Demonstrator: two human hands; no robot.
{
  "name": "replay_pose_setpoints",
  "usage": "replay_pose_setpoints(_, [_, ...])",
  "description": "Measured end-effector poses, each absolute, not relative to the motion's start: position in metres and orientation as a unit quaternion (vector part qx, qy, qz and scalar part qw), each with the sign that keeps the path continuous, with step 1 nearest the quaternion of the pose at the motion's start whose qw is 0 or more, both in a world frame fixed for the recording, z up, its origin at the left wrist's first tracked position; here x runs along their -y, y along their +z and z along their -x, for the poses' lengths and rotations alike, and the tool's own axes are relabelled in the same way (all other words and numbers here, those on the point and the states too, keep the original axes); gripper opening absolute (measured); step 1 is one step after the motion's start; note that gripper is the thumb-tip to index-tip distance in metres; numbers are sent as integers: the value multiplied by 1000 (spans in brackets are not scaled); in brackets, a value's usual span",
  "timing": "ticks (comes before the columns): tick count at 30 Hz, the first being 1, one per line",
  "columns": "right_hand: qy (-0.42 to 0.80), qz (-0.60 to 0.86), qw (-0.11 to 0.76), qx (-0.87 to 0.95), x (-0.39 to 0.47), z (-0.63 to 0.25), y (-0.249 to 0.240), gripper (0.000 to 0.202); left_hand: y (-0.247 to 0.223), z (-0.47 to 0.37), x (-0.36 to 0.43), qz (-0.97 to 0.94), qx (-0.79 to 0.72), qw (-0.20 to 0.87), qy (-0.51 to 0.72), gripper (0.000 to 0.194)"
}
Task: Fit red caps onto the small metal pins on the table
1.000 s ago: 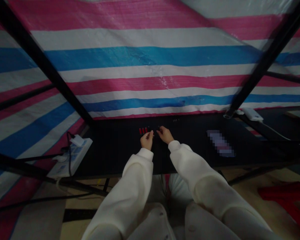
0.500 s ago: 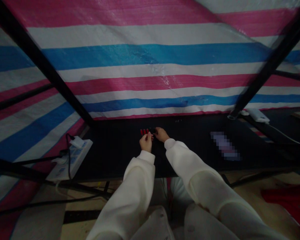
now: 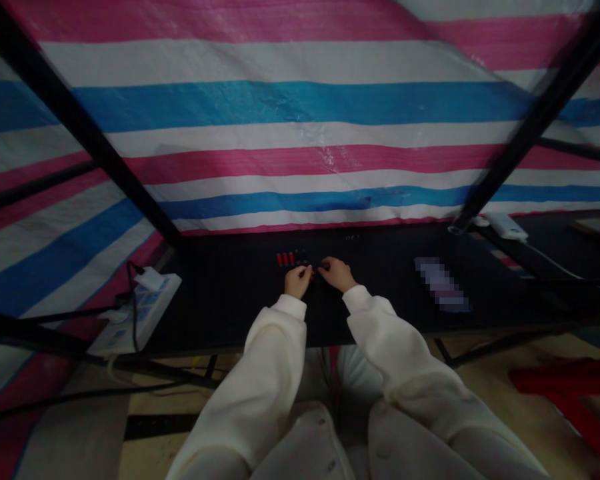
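Our fingers [image 3: 309, 271] are curled, left hand [image 3: 297, 283] near right hand [image 3: 338, 274] (whether they clamp anything, we cannot tell). Just beyond the left, three red pieces [image 3: 285, 259] lie beside dark pieces [image 3: 303, 255] on the desk [image 3: 220, 293]; well to the left sits a power strip [image 3: 149, 312].

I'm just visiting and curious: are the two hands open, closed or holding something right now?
Left hand: curled inward; whether it pinches anything small cannot be told.
Right hand: also curled; too dark to tell what, if anything, it holds.

Head view: above tabletop [image 3: 225, 290], facing forward, down.
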State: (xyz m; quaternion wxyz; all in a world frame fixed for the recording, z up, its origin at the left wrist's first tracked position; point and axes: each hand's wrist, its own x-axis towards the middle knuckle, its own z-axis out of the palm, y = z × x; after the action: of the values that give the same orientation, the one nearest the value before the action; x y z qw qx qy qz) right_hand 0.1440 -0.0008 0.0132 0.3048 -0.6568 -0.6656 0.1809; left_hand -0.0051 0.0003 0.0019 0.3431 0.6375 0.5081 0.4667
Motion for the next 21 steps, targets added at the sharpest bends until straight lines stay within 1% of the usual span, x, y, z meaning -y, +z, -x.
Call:
replay_pose_setpoints(2, [198, 640, 352, 654, 10, -153, 7, 18, 2, 5, 0, -637, -508, 351, 462, 35])
replay_pose_setpoints(4, [202, 618, 401, 645, 16, -160, -1, 19, 2, 5, -1, -630, -511, 358, 462, 35])
replay_pose_setpoints(7, [200, 603, 441, 634, 19, -165, -13, 19, 0, 4, -1, -642, -518, 341, 451, 35])
replay_pose_setpoints(14, [218, 595, 441, 635, 17, -167, -19, 19, 4, 1, 4, -726, -520, 226, 391, 36])
replay_pose_setpoints(18, [221, 589, 442, 639, 18, -168, -16, 19, 18, -6, 13, -766, -513, 159, 354, 27])
replay_pose_setpoints(19, [219, 590, 441, 640, 18, -168, -16, 19, 22, -8, 14, -771, -519, 142, 342, 29])
replay_pose_setpoints(21, [214, 594, 439, 639, 19, -168, -15, 19, 31, -10, 16, -772, -542, 113, 311, 43])
